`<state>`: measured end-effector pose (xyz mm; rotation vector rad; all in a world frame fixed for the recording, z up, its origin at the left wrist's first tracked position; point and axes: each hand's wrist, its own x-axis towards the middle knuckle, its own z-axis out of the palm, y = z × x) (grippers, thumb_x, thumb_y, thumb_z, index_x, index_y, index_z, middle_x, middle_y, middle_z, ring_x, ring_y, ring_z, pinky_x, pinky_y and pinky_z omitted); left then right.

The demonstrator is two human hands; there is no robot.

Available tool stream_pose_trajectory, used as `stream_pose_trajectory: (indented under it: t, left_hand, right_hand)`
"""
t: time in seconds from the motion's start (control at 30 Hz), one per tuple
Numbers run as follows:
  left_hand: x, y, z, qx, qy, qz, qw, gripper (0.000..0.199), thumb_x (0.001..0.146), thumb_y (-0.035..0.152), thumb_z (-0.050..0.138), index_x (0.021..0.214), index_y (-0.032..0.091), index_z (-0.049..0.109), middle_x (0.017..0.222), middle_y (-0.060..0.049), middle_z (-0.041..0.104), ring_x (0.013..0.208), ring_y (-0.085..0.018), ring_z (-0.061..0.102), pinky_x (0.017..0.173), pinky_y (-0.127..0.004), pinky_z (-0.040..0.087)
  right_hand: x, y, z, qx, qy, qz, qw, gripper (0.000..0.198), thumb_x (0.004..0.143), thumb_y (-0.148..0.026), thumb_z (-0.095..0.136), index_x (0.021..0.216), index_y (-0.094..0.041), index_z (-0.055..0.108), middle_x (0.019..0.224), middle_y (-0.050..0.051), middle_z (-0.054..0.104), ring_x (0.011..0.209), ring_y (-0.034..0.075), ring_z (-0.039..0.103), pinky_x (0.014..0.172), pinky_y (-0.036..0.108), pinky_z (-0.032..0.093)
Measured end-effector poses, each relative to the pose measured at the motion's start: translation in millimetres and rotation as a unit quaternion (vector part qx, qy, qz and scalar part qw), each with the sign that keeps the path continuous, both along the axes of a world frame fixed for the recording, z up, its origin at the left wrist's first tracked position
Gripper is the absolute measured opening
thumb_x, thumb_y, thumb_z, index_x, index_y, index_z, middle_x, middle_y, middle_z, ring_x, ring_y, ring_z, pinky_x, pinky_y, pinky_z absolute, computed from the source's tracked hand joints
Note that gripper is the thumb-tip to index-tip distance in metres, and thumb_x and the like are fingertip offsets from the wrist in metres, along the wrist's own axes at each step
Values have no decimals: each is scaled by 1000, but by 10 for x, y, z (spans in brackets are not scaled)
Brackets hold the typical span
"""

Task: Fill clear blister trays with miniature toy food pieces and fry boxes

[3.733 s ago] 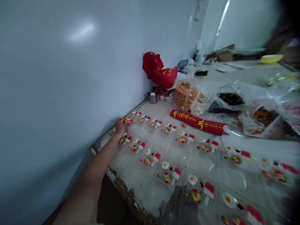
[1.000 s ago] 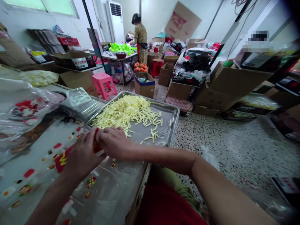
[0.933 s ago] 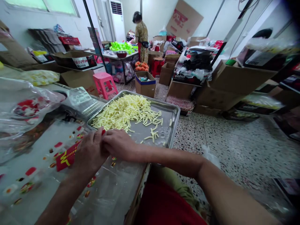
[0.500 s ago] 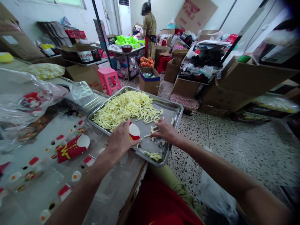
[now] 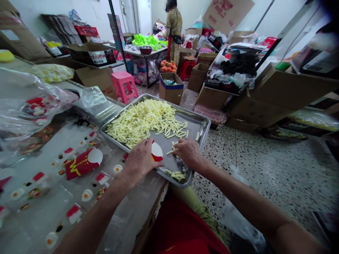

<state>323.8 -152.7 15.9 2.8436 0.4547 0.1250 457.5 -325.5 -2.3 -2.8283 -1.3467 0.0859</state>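
My left hand (image 5: 140, 158) is closed round a red fry carton (image 5: 157, 152) with a white inner back, over the near side of a metal tray (image 5: 194, 123). A heap of pale yellow French fries (image 5: 143, 120) covers the tray's far left part. Over the tray's right side, my right hand (image 5: 188, 152) has its fingers drawn together on a few loose fries (image 5: 171, 152); its fingertips are partly hidden. A small cluster of fries (image 5: 175, 175) lies in the near corner. Left of my left hand, another red fry carton (image 5: 83, 163) with a yellow mark lies on the table.
The table (image 5: 124, 211) has a patterned plastic cover, and clear plastic bags (image 5: 34, 106) lie at its left. Beyond the tray stand a pink stool (image 5: 124, 84) and an open cardboard box (image 5: 171, 88). A person (image 5: 174, 31) stands at a far table. Cartons (image 5: 286, 91) are stacked at right.
My right hand's fingers have drawn together on the loose fries. My left hand still holds the carton in nearly the same place. The view has shifted slightly.
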Motion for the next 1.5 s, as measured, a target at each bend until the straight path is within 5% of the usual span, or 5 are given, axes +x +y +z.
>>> stream_pose_trajectory:
  t: [0.33, 0.7, 1.0, 1.23, 1.5]
  left_hand:
    - [394, -65, 49, 46, 98, -57, 992, 79, 52, 52, 88, 115, 15, 59, 112, -13, 62, 101, -31, 62, 86, -38, 50]
    - [555, 1, -432, -184, -69, -205, 959, 58, 55, 15, 71, 112, 19, 59, 105, -7, 65, 98, -25, 62, 89, -36, 52]
    - [594, -78, -379, -195, -167, -169, 951, 58, 61, 23, 79, 116, 19, 60, 116, -10, 65, 113, -29, 60, 101, -43, 49]
    - [657, -63, -291, -222, -123, -139, 957, 93, 56, 36, 91, 138, 19, 50, 134, -11, 58, 125, -29, 53, 110, -42, 42]
    - [617, 36, -208, -177, -80, -101, 976, 98, 53, 42, 92, 139, 17, 51, 133, -12, 58, 123, -30, 54, 108, -42, 42]
  right_hand:
    - [171, 97, -119, -35, 32, 19, 999, 17, 82, -19, 61, 92, -16, 75, 93, 11, 71, 83, 23, 66, 68, 29, 42]
    - [-63, 110, 10, 224, 176, 211, 935, 17, 76, -3, 58, 83, -14, 67, 105, 9, 68, 94, 20, 61, 80, 26, 45]
    - [57, 31, 143, 334, 243, 131, 901, 16, 88, -11, 53, 100, -19, 59, 92, 3, 67, 79, 16, 60, 72, 28, 45]
    - [1379, -233, 254, 116, 125, 262, 950, 53, 74, -13, 77, 125, -22, 65, 110, 8, 64, 96, 22, 58, 81, 33, 46]
    - [1657, -18, -1, 6, 123, 309, 943, 12, 87, -18, 67, 94, -21, 76, 87, 3, 66, 77, 14, 57, 69, 24, 38]
